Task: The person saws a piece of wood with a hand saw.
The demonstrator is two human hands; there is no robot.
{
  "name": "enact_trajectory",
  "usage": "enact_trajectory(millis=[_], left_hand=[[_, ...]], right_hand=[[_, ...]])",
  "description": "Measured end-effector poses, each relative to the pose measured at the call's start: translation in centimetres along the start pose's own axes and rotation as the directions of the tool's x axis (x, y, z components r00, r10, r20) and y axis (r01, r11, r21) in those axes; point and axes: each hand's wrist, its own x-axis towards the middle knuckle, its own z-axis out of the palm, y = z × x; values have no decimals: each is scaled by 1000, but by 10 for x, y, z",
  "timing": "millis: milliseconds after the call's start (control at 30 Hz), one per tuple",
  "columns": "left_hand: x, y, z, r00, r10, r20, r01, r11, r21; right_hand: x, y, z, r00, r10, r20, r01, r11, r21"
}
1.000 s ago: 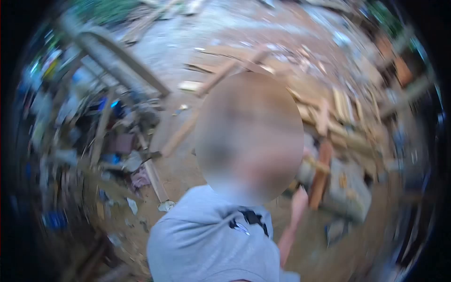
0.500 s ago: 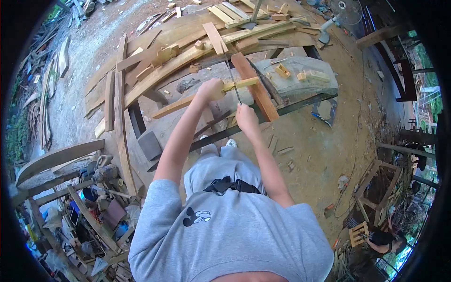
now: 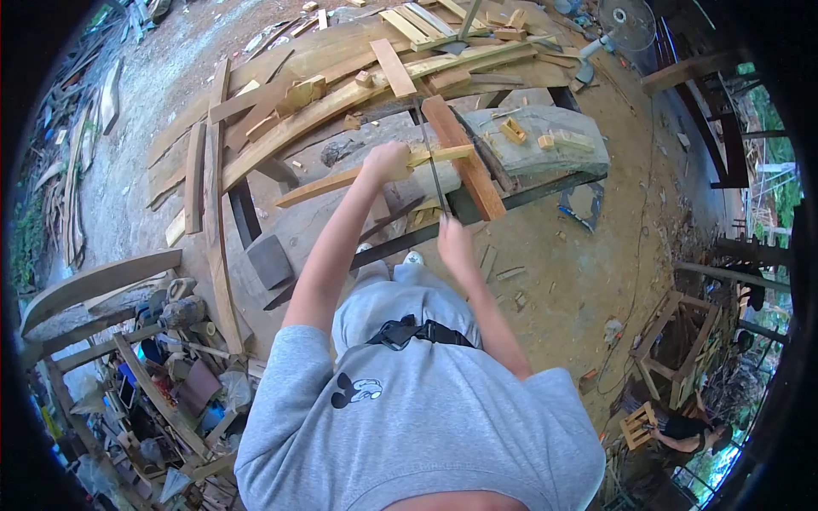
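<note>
My left hand (image 3: 388,162) is closed around a long pale wood strip (image 3: 319,186), pressing it down at the workbench. The strip's right end rests across a reddish-brown board (image 3: 467,170). Closer to my body, my right hand (image 3: 457,244) grips the near end of a thin, dark saw (image 3: 436,177), whose handle is mostly hidden by my fingers. Its long narrow blade crosses the strip just right of my left hand and points away from me. Whether the blade has cut into the strip is too small to tell.
The grey workbench (image 3: 558,162) carries small wood blocks (image 3: 513,130). Planks and offcuts (image 3: 341,100) lie beyond it. A fan (image 3: 626,21) stands at far right. Cluttered scrap (image 3: 179,383) fills the lower left. Another person (image 3: 686,433) holds a wooden frame at lower right.
My right hand has drawn the saw toward my body, baring more blade on the near side of the strip. My left hand stays on the strip.
</note>
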Motion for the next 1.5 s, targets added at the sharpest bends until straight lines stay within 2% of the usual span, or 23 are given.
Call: enact_trajectory(millis=[100,200,300,433,533,633,767,833,967,1067,1167,1233,1300,1367,1500], left_hand=[[-1,1,-6,997,73,6,-73,997,-32],[-1,-2,-6,997,81,-8,-81,995,-49],[-4,3,-9,999,47,9,-47,999,-27],[0,0,-9,998,59,12,-59,997,-48],[-6,0,-2,997,70,13,-70,997,-22],[0,-3,4,991,130,-11,-130,991,-6],[5,-7,-5,991,123,56,-117,987,-106],[4,-2,-19,968,22,248,44,965,-258],[2,-1,-22,951,25,308,76,947,-313],[4,-1,-25,961,42,272,54,940,-337],[1,-4,-24,963,44,264,58,929,-366],[-9,4,-28,961,275,2,-274,958,-82],[-18,15,-22,972,229,45,-227,973,-38],[-28,19,5,936,213,-281,-183,975,129],[-25,12,22,936,179,-304,-86,951,297]], right_hand=[[-22,9,-9,996,69,56,-71,997,25],[14,-16,-9,999,-38,5,38,997,71],[42,-29,0,1000,13,0,-13,1000,-3],[-9,-4,-3,999,8,44,-9,1000,24],[-28,-3,-9,997,61,41,-61,998,15],[15,-14,-6,999,-50,-7,51,997,61],[17,-12,5,999,-35,-28,36,999,40],[-11,10,16,1000,5,-25,-5,1000,28],[-12,1,-6,1000,20,20,-21,999,32],[16,-11,10,998,-16,-68,18,999,27],[11,-2,17,996,-14,-89,19,998,58],[5,1,8,999,18,-49,-14,997,79],[3,2,4,998,44,-33,-42,998,51],[6,3,1,999,8,-43,-6,999,33],[19,-1,1,998,-54,-28,52,997,-49]])
